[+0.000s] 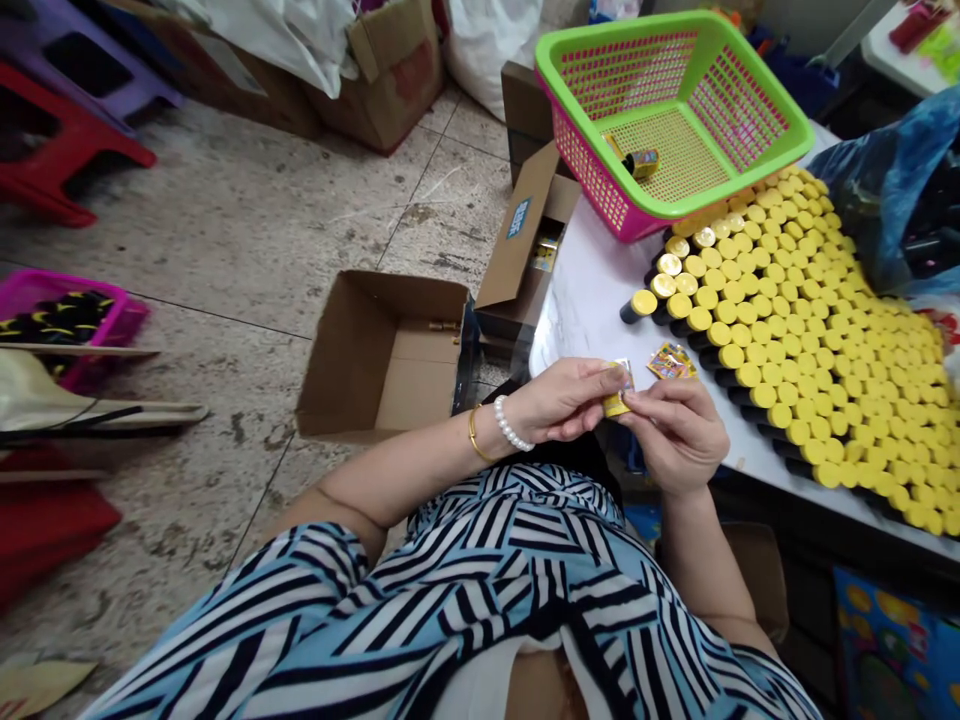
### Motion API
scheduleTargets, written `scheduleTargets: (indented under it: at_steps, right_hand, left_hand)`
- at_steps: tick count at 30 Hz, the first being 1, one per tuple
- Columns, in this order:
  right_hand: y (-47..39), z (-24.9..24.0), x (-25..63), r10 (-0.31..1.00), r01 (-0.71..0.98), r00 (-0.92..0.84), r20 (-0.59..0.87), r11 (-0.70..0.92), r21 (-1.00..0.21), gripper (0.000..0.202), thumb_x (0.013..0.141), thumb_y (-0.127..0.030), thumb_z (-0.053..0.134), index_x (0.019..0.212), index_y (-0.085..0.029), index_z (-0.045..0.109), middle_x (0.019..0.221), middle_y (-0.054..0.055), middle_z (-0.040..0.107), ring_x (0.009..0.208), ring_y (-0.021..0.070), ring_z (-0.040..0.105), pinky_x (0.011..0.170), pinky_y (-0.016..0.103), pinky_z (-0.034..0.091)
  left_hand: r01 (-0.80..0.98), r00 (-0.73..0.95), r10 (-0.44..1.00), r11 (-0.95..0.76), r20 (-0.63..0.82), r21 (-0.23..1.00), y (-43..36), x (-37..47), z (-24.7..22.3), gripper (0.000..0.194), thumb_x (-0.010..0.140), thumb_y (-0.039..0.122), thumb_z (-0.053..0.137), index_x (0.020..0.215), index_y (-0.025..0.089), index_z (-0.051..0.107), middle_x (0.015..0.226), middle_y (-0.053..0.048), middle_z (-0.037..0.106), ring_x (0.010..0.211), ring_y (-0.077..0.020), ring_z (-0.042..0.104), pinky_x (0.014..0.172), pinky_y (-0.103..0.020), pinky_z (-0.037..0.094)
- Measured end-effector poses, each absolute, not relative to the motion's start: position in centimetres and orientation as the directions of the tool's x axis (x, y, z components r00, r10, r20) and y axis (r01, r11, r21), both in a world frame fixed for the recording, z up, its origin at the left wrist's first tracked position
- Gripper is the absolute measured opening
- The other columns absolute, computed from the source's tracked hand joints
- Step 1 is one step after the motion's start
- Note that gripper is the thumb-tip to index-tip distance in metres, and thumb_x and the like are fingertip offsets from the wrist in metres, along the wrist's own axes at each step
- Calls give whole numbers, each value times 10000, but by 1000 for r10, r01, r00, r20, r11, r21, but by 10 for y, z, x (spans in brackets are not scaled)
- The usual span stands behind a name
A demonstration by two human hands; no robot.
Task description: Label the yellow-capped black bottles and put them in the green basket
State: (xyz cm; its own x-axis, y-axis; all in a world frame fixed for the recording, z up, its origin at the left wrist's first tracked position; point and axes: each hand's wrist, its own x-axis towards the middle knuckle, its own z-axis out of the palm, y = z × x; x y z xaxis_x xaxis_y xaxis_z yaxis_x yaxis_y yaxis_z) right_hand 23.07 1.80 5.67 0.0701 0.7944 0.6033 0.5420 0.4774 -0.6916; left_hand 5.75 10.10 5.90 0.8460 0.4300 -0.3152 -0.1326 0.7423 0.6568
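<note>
Between my hands, just off the table edge, is a small yellow printed wrapper [616, 403], possibly a label sleeve. My left hand [574, 398] is closed with thumb and fingers pinching its left side. The fingertips of my right hand [679, 425] pinch its right edge. A little stack of similar colourful wrappers [671, 362] lies on the table just beyond my right hand. Many black cylinders with yellow caps [810, 330] stand packed together to the right. One capped cylinder [642, 304] stands at the near left corner of that group.
A green and pink basket [551, 95] at the back of the white table [562, 310] holds a wrapped cylinder [642, 163]. An open cardboard box [375, 350] stands on the floor, another box [517, 240] beside it. A blue plastic bag [885, 180] sits at right, stools [67, 150] at far left.
</note>
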Motion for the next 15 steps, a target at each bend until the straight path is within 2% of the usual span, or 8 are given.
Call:
scheduleTargets:
  at_steps: [3, 6, 10, 13, 15]
  right_hand:
    - [17, 55, 233, 794, 504, 118, 597, 470, -725, 386, 793, -105, 838, 1077, -362, 796, 865, -22, 661, 743, 133, 643, 691, 306, 568]
    - [15, 55, 235, 848, 512, 109, 518, 399, -761, 374, 813, -147, 830, 1117, -360, 788, 864, -7, 662, 743, 148, 639, 656, 313, 547]
    - [14, 58, 237, 875, 538, 114, 470, 343, -770, 323, 828, -197, 824, 1100, -370, 795, 856, 4, 664, 746, 165, 645, 662, 329, 562]
    - [14, 57, 234, 910, 482, 150, 386, 274, -832, 466, 859, -218, 794, 1293, -368, 711, 988, 29, 669, 820, 181, 670, 707, 346, 601]
    - [12, 55, 231, 909, 503, 134, 395, 281, -817, 515, 867, -187, 778, 1335, -381, 683, 1013, 29, 668, 841, 176, 673, 713, 330, 608]
  left_hand:
    - [-113, 866, 388, 765, -314, 634, 100, 58, 59, 487, 849, 622, 724, 876, 154, 590, 441, 62, 566, 242, -44, 347, 253, -138, 215]
    - [-96, 840, 419, 740, -344, 665, 99, 60, 59, 457, 866, 593, 724, 849, 154, 596, 427, 73, 546, 237, -35, 336, 257, -135, 188]
    - [-112, 841, 425, 742, -334, 661, 99, 61, 59, 454, 896, 606, 679, 889, 158, 603, 443, 64, 567, 246, -47, 364, 262, -139, 216]
    - [-143, 823, 475, 702, -310, 698, 100, 59, 59, 440, 874, 590, 716, 902, 174, 575, 465, 66, 587, 261, -52, 392, 262, -127, 233]
    - [-120, 819, 483, 671, -309, 731, 100, 55, 59, 452, 863, 598, 727, 905, 178, 565, 471, 68, 586, 266, -52, 398, 257, -120, 228]
